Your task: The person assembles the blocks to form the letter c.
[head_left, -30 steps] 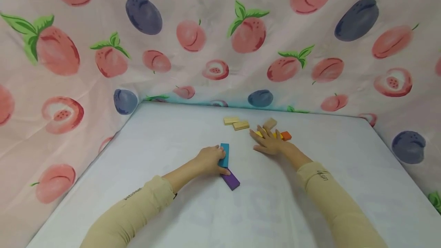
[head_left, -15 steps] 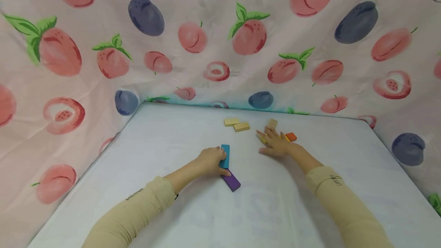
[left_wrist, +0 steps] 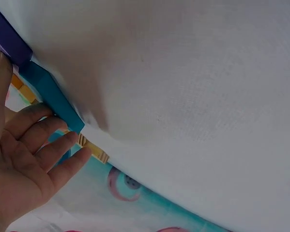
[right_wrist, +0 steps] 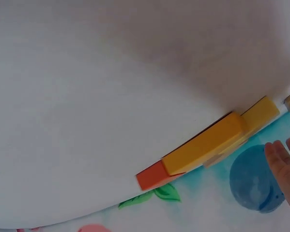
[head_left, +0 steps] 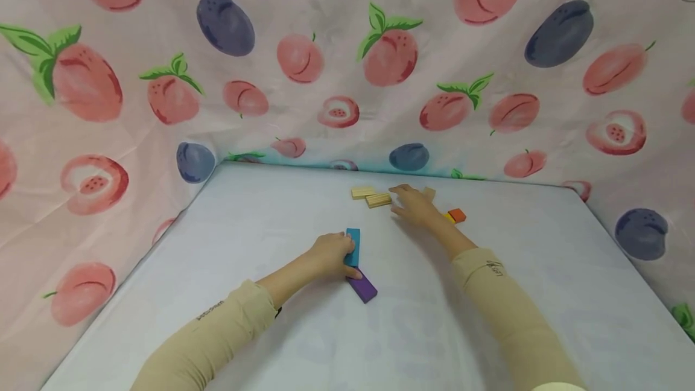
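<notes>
Blue block (head_left: 355, 254), slim and straight-edged, meets the purple block (head_left: 364, 289) at its five o'clock; your left hand (head_left: 328, 253), fingers relaxed, touches both. Your right hand (head_left: 415, 205), fingers apart, is at two o'clock.

Both slvs (head_left: 206, 343) beige, wrinkled, w/ sm. dk lettering (head_left: 210, 310) nr cuffs (head_left: 262, 298).
</notes>
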`<action>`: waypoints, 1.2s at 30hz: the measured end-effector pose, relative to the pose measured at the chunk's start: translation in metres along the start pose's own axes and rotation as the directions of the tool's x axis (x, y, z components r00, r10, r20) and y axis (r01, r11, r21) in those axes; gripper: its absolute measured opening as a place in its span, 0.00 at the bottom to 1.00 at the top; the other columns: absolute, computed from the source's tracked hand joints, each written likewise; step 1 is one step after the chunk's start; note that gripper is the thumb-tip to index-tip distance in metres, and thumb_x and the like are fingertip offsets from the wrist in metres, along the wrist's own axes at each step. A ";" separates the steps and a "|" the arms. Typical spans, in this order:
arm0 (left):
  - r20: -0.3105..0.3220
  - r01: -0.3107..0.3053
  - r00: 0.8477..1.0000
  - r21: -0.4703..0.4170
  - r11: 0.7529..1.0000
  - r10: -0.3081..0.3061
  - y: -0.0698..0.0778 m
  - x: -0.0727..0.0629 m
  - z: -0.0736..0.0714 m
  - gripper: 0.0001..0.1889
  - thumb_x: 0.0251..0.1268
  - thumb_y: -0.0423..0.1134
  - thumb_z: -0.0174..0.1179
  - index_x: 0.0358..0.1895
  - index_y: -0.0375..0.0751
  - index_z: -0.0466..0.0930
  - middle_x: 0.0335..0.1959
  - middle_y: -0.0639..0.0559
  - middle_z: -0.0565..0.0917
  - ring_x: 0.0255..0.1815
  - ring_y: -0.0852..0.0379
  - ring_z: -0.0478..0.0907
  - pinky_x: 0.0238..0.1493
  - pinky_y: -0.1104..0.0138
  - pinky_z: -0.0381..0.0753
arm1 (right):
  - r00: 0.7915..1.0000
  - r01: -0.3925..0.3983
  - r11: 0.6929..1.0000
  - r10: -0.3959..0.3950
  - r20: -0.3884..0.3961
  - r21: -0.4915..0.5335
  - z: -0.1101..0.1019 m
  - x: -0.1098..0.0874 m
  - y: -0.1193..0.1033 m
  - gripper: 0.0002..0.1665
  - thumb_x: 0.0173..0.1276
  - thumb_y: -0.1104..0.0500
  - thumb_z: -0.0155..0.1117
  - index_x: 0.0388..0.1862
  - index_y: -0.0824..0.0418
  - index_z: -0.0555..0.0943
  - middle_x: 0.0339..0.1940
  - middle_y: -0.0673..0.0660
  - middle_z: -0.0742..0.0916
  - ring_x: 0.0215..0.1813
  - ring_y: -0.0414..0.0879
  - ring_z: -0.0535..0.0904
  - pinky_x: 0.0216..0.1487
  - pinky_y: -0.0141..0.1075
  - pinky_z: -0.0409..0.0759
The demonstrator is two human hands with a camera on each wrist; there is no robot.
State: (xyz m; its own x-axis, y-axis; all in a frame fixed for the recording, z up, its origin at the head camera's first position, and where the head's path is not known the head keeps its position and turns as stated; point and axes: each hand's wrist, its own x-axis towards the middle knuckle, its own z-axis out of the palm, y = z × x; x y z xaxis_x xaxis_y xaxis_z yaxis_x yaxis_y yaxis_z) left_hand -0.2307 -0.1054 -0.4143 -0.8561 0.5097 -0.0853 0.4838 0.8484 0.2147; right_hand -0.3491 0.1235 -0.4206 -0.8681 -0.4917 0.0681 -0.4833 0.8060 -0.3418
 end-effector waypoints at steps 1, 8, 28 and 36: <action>0.000 0.001 1.000 -0.008 1.000 -0.001 0.000 0.000 0.000 0.25 0.47 0.58 0.69 0.19 0.44 0.67 0.21 0.58 0.66 0.32 0.57 0.74 0.27 0.73 0.59 | 1.000 0.000 1.000 0.000 0.003 0.008 0.001 0.002 -0.001 0.31 0.69 0.57 0.58 0.67 0.67 0.65 0.66 0.68 0.70 0.67 0.63 0.67 0.68 0.53 0.62; -0.013 0.009 1.000 -0.020 1.000 -0.010 0.002 0.000 0.000 0.25 0.46 0.57 0.70 0.19 0.43 0.68 0.21 0.57 0.64 0.25 0.61 0.61 0.26 0.72 0.57 | 0.999 -0.015 1.000 0.014 0.035 0.004 0.004 0.019 -0.004 0.32 0.68 0.58 0.60 0.67 0.67 0.64 0.67 0.68 0.69 0.68 0.61 0.65 0.68 0.51 0.63; -0.009 0.000 1.000 -0.025 1.000 0.000 0.004 0.000 0.001 0.24 0.46 0.57 0.70 0.23 0.39 0.75 0.22 0.57 0.65 0.25 0.61 0.61 0.25 0.72 0.58 | 0.985 -0.085 0.986 0.061 0.160 0.146 0.016 0.035 0.003 0.35 0.70 0.59 0.56 0.72 0.64 0.57 0.70 0.69 0.66 0.71 0.63 0.61 0.71 0.52 0.57; -0.019 0.002 1.000 -0.024 1.000 -0.002 0.002 0.001 -0.001 0.24 0.46 0.57 0.70 0.23 0.39 0.74 0.21 0.56 0.64 0.25 0.60 0.61 0.26 0.72 0.58 | 0.982 -0.075 0.993 0.057 0.181 0.091 0.013 0.034 -0.001 0.33 0.73 0.62 0.52 0.73 0.62 0.56 0.68 0.68 0.69 0.69 0.62 0.65 0.69 0.51 0.61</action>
State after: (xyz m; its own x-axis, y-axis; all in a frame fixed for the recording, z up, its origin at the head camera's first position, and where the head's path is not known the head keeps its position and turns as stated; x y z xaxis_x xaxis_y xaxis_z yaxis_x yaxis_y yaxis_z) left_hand -0.2302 -0.1033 -0.4126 -0.8606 0.5049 -0.0674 0.4776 0.8458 0.2380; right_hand -0.3771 0.1018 -0.4303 -0.8594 -0.4962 -0.1229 -0.4047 0.8073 -0.4295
